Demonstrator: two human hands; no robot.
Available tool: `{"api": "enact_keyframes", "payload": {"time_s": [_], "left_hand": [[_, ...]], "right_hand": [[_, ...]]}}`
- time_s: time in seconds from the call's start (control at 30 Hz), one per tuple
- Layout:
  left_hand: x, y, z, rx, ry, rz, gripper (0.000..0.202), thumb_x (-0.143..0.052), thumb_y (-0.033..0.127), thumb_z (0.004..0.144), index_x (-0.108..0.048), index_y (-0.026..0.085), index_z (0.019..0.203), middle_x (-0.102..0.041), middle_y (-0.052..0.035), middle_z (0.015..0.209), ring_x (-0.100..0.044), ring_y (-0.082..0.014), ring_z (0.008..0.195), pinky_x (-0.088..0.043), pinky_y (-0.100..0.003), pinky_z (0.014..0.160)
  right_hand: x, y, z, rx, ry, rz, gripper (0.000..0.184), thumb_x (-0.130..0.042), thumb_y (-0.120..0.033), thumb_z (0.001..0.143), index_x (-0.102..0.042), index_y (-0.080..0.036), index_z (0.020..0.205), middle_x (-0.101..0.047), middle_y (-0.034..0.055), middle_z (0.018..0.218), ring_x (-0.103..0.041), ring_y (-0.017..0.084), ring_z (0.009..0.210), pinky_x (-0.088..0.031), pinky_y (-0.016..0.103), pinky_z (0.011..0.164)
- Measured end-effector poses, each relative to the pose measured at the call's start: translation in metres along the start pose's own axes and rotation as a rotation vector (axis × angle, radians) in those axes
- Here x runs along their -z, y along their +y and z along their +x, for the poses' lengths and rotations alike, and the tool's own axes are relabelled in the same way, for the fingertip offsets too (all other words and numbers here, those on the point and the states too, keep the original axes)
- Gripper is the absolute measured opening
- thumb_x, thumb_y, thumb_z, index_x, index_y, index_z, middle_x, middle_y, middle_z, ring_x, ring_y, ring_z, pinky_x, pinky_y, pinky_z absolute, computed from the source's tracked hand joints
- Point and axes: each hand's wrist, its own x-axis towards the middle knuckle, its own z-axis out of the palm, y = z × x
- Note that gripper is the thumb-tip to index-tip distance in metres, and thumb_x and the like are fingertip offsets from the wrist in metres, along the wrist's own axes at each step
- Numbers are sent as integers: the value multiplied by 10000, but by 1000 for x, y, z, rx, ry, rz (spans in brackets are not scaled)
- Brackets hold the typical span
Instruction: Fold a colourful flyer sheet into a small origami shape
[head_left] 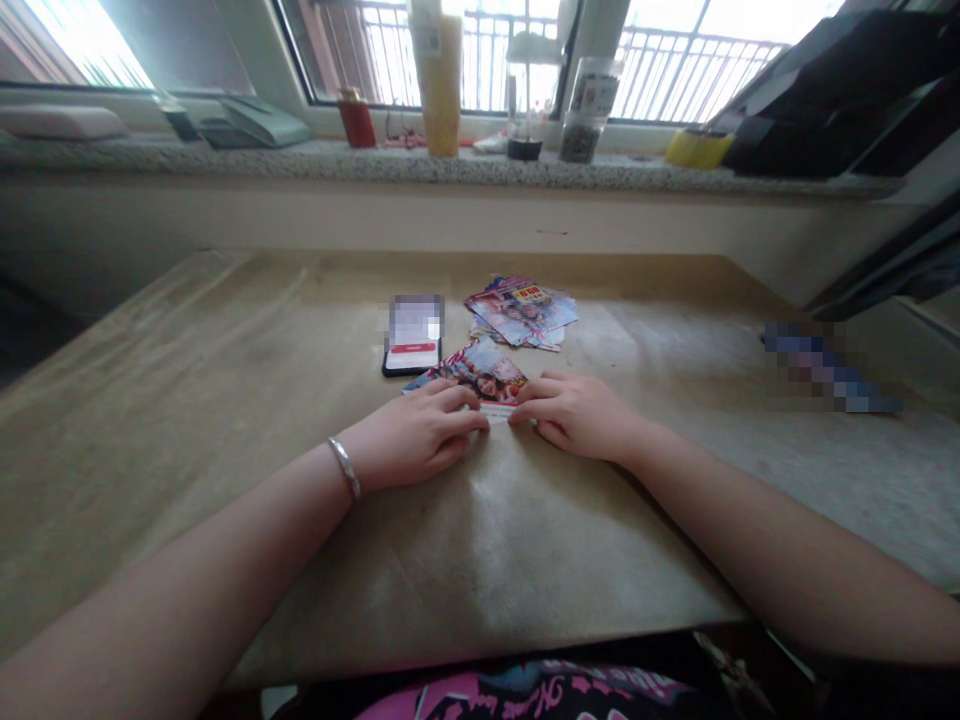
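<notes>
A colourful printed paper sheet lies on the beige table, just in front of me. My left hand, with a silver bracelet on its wrist, rests on the sheet's near left edge, fingers curled and pressing it. My right hand presses the near right edge with its fingers together. The fingertips of both hands almost meet over a white strip of the sheet. A small pile of similar colourful sheets lies farther back. A black phone lies flat to the left of the pile.
A stone windowsill runs behind the table with a tall yellow bottle, a red cup, jars and a yellow roll. A blurred object lies at the table's right. Dark equipment stands at the far right.
</notes>
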Motion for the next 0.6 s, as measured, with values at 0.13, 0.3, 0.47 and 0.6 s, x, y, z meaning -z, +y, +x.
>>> {"api": "enact_keyframes", "payload": {"time_s": [0.13, 0.3, 0.47, 0.6], "left_hand": [[6, -4, -2, -1, -31, -79, 350, -394, 132, 891, -627, 217, 1138, -579, -74, 1206, -513, -217, 1108, -420, -411, 1015], [9, -10, -5, 8, -54, -171, 377, -410, 82, 829, -657, 221, 1077, -593, -55, 1244, -532, -204, 1136, -400, -413, 1057], [8, -16, -7, -11, -26, -213, 365, -406, 68, 827, -681, 213, 1018, -621, -53, 1231, -568, -184, 1122, -422, -381, 1046], [8, -17, -8, -19, -18, -217, 362, -400, 67, 833, -697, 210, 984, -634, -50, 1220, -586, -176, 1109, -448, -361, 1024]], "right_hand": [[0, 1, -1, -7, -3, 12, 299, -495, -133, 838, -708, -243, 1018, -683, 49, 1016, -568, 190, 890, -440, 296, 739], [-1, 2, -1, -1, -2, 23, 311, -504, -128, 837, -709, -255, 1034, -684, 48, 1044, -567, 185, 903, -441, 296, 748], [0, 3, -2, 0, 6, 30, 318, -505, -118, 834, -708, -249, 1041, -685, 53, 1035, -571, 188, 903, -447, 303, 754], [0, 3, -2, 7, -3, 30, 315, -497, -127, 845, -711, -250, 1042, -689, 48, 1038, -575, 187, 892, -451, 306, 754]]}}
